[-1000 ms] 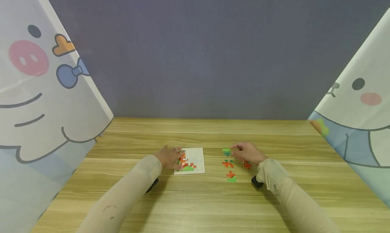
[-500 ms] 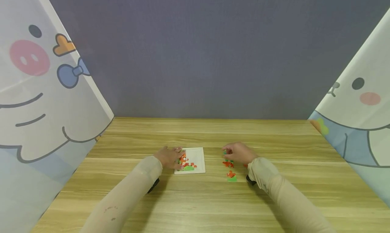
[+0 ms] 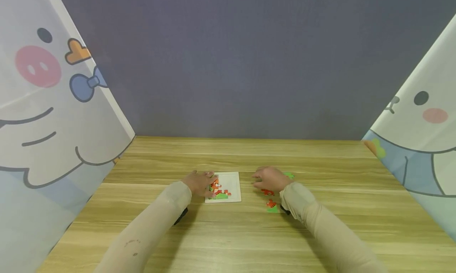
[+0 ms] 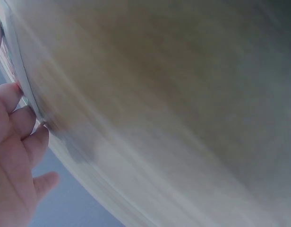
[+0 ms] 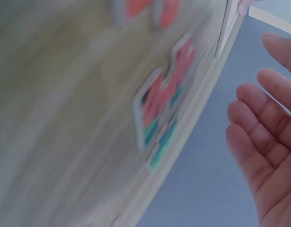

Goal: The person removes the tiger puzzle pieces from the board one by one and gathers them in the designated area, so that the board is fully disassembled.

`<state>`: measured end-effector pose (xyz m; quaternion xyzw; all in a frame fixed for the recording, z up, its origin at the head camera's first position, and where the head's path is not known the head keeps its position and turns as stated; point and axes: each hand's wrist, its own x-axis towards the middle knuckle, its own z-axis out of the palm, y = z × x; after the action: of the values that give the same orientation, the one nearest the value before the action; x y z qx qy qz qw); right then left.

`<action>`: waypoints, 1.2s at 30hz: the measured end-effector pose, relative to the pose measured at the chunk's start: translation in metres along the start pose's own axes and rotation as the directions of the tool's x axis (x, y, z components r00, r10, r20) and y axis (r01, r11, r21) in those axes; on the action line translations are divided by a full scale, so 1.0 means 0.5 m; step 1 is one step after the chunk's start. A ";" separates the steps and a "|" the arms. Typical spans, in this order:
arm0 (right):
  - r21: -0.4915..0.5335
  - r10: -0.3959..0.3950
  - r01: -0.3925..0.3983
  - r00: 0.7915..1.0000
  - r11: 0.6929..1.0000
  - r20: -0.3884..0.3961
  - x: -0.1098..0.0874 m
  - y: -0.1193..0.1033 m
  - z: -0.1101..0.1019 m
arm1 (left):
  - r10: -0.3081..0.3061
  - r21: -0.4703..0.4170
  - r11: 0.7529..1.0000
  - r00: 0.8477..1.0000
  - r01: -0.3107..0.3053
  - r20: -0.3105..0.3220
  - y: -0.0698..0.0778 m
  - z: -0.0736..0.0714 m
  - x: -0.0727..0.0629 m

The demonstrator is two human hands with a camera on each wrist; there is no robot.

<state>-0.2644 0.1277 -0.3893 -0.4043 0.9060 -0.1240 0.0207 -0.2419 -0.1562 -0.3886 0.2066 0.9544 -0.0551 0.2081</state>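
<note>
A white puzzle tray [image 3: 232, 181] lies on the table, with joined orange and green jigsaw pieces [image 3: 222, 195] along its left and lower parts. My left hand [image 3: 199, 184] rests on the tray's left edge, fingers spread; in the left wrist view its fingertips [image 4: 38, 137] meet the rim. Right of the tray, my right hand [image 3: 272, 178] hovers over loose jigsaw pieces. The right wrist view shows its fingers [image 5: 252, 97] loosely bent, with nothing seen between them. Below it lie an orange piece [image 3: 268, 192] and an orange-green piece [image 3: 272, 206]. A green-blue piece [image 5: 163, 144] shows in that view.
A light green piece [image 3: 289, 174] lies just beyond the right hand. The wood-grain table [image 3: 228, 233] ends at a grey back panel [image 3: 228, 67]. White cartoon-printed curtains [image 3: 46, 86] flank both sides.
My right hand has moved left over the loose pieces towards the tray, uncovering a light green piece to its right. My left hand has stayed on the tray.
</note>
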 end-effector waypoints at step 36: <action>-0.097 -0.035 0.059 0.972 0.994 0.232 0.115 -0.131 0.032 | -0.017 0.021 1.000 1.000 0.016 0.019 0.001 -0.002 0.003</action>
<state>-0.2534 0.0400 -0.3853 -0.4379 0.8927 -0.0299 0.1018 -0.2435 -0.1550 -0.3882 0.2004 0.9535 -0.0685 0.2144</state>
